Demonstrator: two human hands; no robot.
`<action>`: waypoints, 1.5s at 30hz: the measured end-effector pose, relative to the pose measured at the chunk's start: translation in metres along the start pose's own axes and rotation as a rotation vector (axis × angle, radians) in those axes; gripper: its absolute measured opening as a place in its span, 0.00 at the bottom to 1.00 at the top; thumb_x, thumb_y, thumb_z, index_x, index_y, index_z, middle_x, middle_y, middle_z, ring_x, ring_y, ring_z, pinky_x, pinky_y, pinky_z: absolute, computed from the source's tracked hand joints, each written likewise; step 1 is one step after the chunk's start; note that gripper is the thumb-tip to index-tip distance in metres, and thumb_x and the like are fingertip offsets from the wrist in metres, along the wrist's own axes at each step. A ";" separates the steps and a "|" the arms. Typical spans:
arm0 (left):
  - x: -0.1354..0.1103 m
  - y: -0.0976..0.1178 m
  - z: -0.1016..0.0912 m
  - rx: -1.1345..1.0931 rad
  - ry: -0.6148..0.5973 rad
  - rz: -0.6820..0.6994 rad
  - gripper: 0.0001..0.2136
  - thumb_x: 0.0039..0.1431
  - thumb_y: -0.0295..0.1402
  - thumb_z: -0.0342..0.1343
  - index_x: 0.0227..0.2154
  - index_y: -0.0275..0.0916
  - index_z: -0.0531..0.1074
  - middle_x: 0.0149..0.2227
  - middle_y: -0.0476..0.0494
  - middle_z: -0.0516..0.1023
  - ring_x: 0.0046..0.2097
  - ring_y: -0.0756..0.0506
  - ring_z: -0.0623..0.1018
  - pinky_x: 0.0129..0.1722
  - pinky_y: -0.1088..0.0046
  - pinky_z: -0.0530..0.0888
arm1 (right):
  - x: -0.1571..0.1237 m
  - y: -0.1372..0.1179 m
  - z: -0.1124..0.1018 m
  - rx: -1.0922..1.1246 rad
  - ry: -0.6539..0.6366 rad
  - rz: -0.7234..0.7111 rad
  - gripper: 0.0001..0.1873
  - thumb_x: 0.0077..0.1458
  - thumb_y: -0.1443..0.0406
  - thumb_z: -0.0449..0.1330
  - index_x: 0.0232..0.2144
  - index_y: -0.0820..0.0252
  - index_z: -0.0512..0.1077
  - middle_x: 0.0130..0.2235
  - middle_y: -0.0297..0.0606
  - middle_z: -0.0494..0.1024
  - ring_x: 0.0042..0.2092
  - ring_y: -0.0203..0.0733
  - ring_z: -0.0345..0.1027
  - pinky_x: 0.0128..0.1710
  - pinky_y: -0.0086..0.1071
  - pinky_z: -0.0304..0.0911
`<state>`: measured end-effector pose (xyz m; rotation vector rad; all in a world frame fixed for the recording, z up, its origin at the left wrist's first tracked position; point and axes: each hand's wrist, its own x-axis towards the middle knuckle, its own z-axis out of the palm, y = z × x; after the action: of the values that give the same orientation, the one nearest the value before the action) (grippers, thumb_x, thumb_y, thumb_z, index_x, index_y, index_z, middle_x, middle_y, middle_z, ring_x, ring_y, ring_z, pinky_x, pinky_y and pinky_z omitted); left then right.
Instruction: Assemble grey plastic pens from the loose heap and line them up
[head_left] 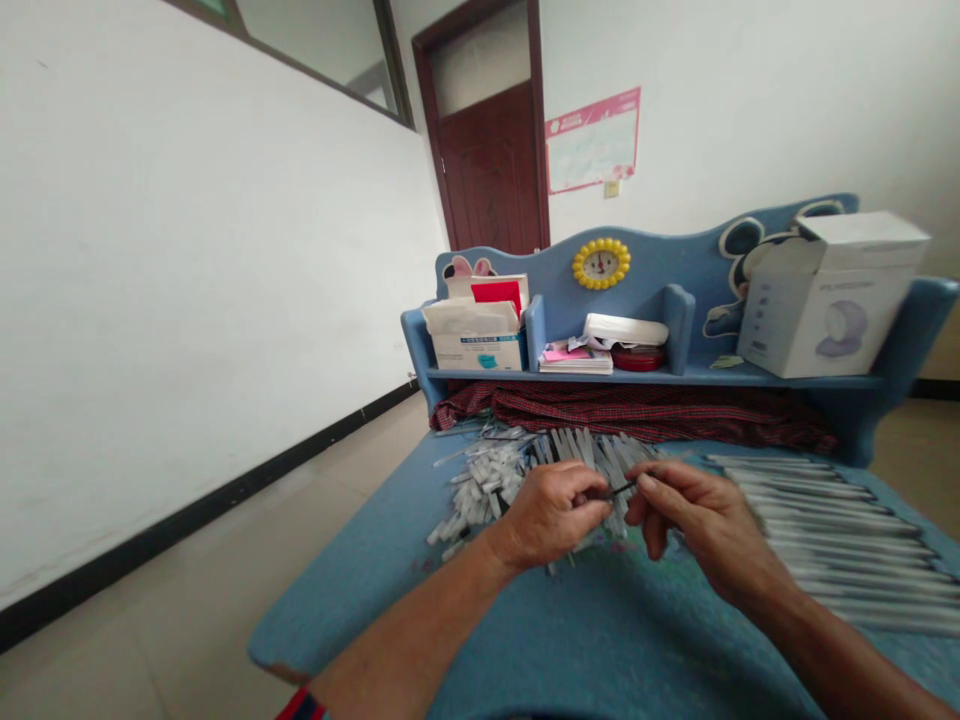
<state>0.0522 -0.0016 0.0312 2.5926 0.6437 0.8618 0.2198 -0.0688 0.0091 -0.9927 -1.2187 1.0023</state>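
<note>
In front of me, over the desk, both hands meet at a thin dark pen-like stick [624,488]. My left hand [559,512] is closed, with its thumb and fingers pinched around one end; the fingers hide that end. My right hand [694,510] pinches the other end between thumb and forefinger, its remaining fingers curled below. Just behind my left hand lies a loose pile of short translucent pieces [480,480]. Longer clear tubes [581,448] fan out behind both hands. To the right of my right hand, slim clear pen-like tubes with dark ends [847,540] lie in a row, blurred.
A blue desk [360,590] carries everything. Along its back lies a folded red checked cloth [600,408] beneath a shelf with a mask box [480,350], papers [574,362], a red case [637,358] and a large white box [817,300]. A wall stands left.
</note>
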 end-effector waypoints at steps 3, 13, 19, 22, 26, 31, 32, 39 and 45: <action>0.000 0.004 0.000 -0.131 0.003 -0.095 0.03 0.49 0.28 0.55 0.27 0.35 0.72 0.24 0.49 0.69 0.28 0.53 0.69 0.28 0.79 0.64 | 0.000 0.005 0.003 0.000 -0.035 0.039 0.20 0.51 0.54 0.58 0.41 0.63 0.67 0.22 0.32 0.73 0.16 0.32 0.62 0.16 0.26 0.55; 0.001 0.007 0.003 -0.612 0.146 -0.353 0.09 0.44 0.32 0.60 0.27 0.33 0.71 0.24 0.50 0.70 0.26 0.53 0.68 0.27 0.79 0.66 | -0.003 0.022 0.011 -0.326 -0.226 -0.030 0.14 0.50 0.57 0.59 0.35 0.62 0.70 0.22 0.29 0.65 0.22 0.30 0.58 0.20 0.24 0.56; 0.002 0.013 -0.001 -0.676 0.185 -0.378 0.11 0.43 0.35 0.61 0.28 0.33 0.71 0.25 0.48 0.72 0.26 0.53 0.69 0.27 0.78 0.67 | -0.005 0.020 0.014 -0.375 -0.187 -0.017 0.13 0.53 0.57 0.54 0.24 0.60 0.65 0.21 0.28 0.61 0.22 0.31 0.58 0.20 0.25 0.55; 0.005 0.003 -0.013 -0.558 0.147 -0.337 0.11 0.46 0.36 0.59 0.30 0.32 0.72 0.26 0.47 0.73 0.27 0.52 0.70 0.27 0.78 0.67 | -0.005 0.016 0.012 -0.380 -0.114 -0.010 0.16 0.53 0.56 0.54 0.20 0.60 0.62 0.18 0.27 0.61 0.20 0.31 0.59 0.20 0.25 0.55; 0.007 -0.028 -0.029 -0.221 -0.058 -0.324 0.09 0.48 0.35 0.56 0.27 0.33 0.74 0.22 0.49 0.71 0.25 0.52 0.69 0.24 0.80 0.63 | -0.002 0.015 0.007 -0.383 -0.071 0.031 0.16 0.54 0.55 0.52 0.22 0.59 0.62 0.16 0.27 0.63 0.18 0.32 0.61 0.19 0.25 0.56; 0.004 -0.056 -0.037 0.108 -0.371 -0.333 0.04 0.44 0.28 0.56 0.25 0.35 0.75 0.20 0.52 0.72 0.23 0.53 0.68 0.23 0.80 0.59 | -0.002 0.018 0.007 -0.388 -0.086 0.052 0.16 0.54 0.55 0.52 0.22 0.59 0.61 0.16 0.26 0.62 0.17 0.31 0.62 0.18 0.25 0.55; 0.003 -0.058 -0.038 0.151 -0.404 -0.329 0.04 0.43 0.28 0.56 0.24 0.36 0.75 0.20 0.52 0.72 0.23 0.53 0.68 0.23 0.80 0.59 | -0.002 0.018 0.007 -0.391 -0.089 0.052 0.16 0.54 0.55 0.52 0.21 0.59 0.61 0.16 0.25 0.62 0.17 0.31 0.61 0.18 0.25 0.55; 0.000 -0.051 -0.026 0.365 -0.448 -0.244 0.06 0.45 0.29 0.55 0.27 0.40 0.76 0.25 0.49 0.76 0.28 0.49 0.72 0.26 0.78 0.61 | -0.003 0.026 0.007 -0.413 -0.164 0.036 0.15 0.55 0.56 0.52 0.22 0.59 0.59 0.18 0.25 0.59 0.18 0.30 0.60 0.18 0.24 0.54; 0.000 -0.036 -0.008 0.561 -0.452 -0.194 0.09 0.48 0.35 0.54 0.31 0.40 0.76 0.31 0.42 0.77 0.36 0.43 0.75 0.32 0.74 0.66 | -0.003 0.029 0.007 -0.435 -0.187 0.040 0.15 0.55 0.56 0.52 0.22 0.58 0.59 0.18 0.25 0.58 0.18 0.30 0.59 0.17 0.24 0.54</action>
<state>0.0360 0.0302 0.0208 2.9807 1.0889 0.0104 0.2102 -0.0637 -0.0191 -1.2830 -1.6210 0.8927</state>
